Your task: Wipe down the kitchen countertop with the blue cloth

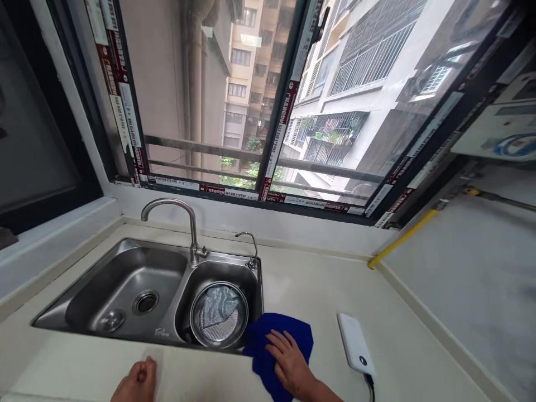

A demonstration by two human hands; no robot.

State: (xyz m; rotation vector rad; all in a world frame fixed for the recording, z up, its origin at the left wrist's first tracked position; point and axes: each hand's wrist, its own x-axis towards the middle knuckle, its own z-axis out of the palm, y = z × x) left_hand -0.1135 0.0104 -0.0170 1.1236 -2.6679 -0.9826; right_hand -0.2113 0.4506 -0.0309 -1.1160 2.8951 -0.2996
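A dark blue cloth point(299, 329) lies on the counter at the right edge of the sink, one corner reaching over the rim. My right hand point(288, 360) rests on it with fingers stretched out and slightly apart. My left hand point(137, 382) is at the counter's front, before the sink, its fingers curled in; whether anything is inside them is hidden. In the right basin sits a round metal strainer bowl point(226, 332) with a crumpled grey cloth point(220, 304) in it.
The double steel sink point(167, 335) has a tall curved faucet point(192, 229) and a small thin tap point(253, 245). A white power bank point(354, 340) with a black cable lies on the counter at right. A yellow pipe point(393, 240) runs along the right wall, beside the window.
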